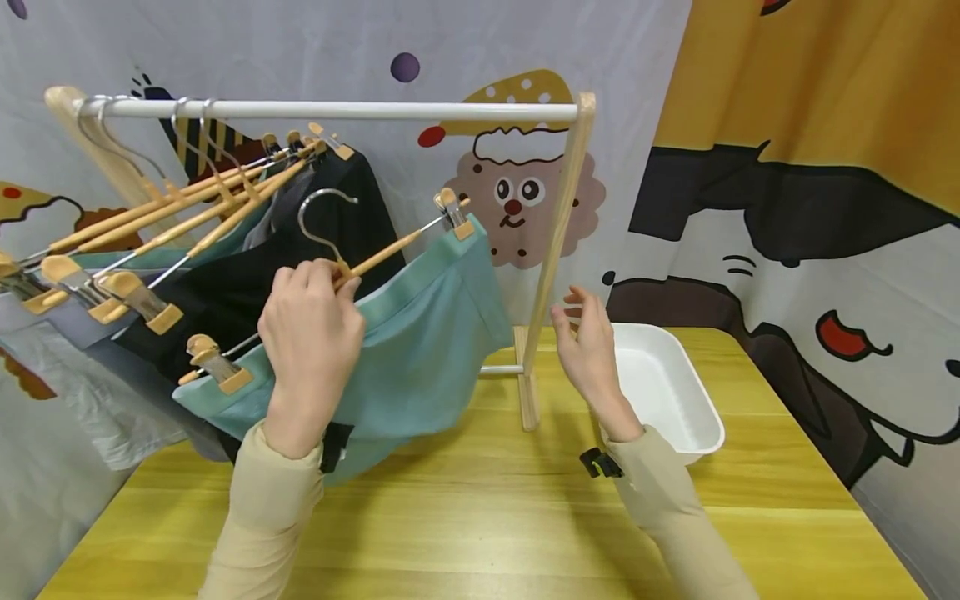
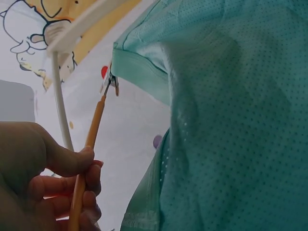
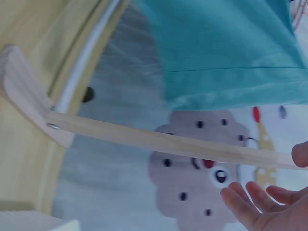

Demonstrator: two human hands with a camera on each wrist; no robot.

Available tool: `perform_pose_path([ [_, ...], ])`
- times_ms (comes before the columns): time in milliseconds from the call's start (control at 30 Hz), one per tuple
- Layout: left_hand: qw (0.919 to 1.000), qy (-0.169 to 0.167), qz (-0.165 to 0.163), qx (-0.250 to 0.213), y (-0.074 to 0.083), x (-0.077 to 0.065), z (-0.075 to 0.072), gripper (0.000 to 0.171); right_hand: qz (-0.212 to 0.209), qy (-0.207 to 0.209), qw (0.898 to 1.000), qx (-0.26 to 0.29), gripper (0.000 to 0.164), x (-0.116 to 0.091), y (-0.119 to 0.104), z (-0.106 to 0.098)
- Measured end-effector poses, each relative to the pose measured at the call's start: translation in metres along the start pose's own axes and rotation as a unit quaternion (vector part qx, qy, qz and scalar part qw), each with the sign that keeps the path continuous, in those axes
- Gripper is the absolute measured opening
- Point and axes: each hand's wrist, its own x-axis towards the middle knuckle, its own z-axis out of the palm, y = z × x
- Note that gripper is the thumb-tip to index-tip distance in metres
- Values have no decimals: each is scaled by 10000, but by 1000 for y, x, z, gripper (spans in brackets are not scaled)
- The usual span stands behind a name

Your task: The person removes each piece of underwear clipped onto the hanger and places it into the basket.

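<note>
In the head view my left hand (image 1: 311,333) grips the wooden bar of a clip hanger (image 1: 386,252), just below its metal hook. Teal shorts (image 1: 427,333) hang from that hanger, clipped at both ends of the waistband. The left wrist view shows the thumb and fingers curled round the bar (image 2: 94,126), with the perforated teal fabric (image 2: 231,115) beside them. My right hand (image 1: 588,350) is raised in front of the rack's right post, holding nothing, its fingers loosely bent. In the right wrist view those fingers (image 3: 245,204) are apart from the wooden post (image 3: 159,143).
A wooden rack with a white rail (image 1: 337,110) stands on the wooden table (image 1: 465,533). Several hangers with dark and grey clothes (image 1: 352,192) crowd its left end. Behind the right hand sits a white plastic basin (image 1: 660,375). A printed curtain (image 1: 787,208) hangs behind.
</note>
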Motion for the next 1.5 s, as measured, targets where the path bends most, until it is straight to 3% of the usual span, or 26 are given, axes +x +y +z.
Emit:
perform_pose_path([
  [267, 9977, -434, 285, -426, 4, -17, 3, 15, -696, 255, 9967, 327, 37, -5, -29, -21],
  [600, 9899, -948, 619, -852, 14, -29, 7, 8, -1250, 6, 9915, 365, 32, -3, -50, -33],
  [1000, 9808, -1384, 741, -1160, 24, -34, 9, 10, -573, -656, 9958, 292, 38, 0, -58, -42],
  [1233, 9774, -1445, 840, -1293, 26, -35, 10, 7, -190, -644, 9964, 510, 33, 2, -56, -44],
  [1500, 9755, -1494, 911, -1334, 27, -35, 11, 7, -104, -770, 9953, 584, 36, 4, -55, -43],
])
